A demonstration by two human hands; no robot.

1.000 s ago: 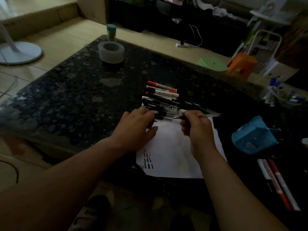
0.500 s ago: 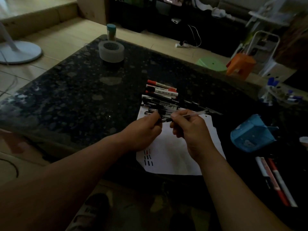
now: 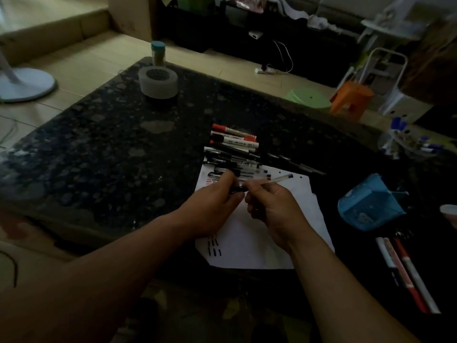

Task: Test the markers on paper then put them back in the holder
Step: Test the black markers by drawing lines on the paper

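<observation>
A white sheet of paper [image 3: 304, 211] lies on the dark stone table [image 3: 103, 154], with short black and red test strokes near its front left corner. My right hand [image 3: 274, 209] holds a clear-barrelled pen [image 3: 280, 179] above the sheet. My left hand [image 3: 215, 206] pinches the pen's dark cap end [image 3: 238, 189] right beside the right hand's fingers. A row of several markers and pens [image 3: 235, 147] lies across the paper's far edge. A blue holder [image 3: 371, 206] lies tipped on its side to the right.
Three long markers [image 3: 408, 271] lie at the near right. A grey tape roll [image 3: 158, 81] and a small jar [image 3: 157, 53] stand at the far left corner. A clear cup of blue pens [image 3: 405, 142] sits at the far right. The table's front edge runs under my forearms.
My left hand lifted off the paper and met my right hand at the pen's tip end. The right hand raised the pen slightly off the sheet.
</observation>
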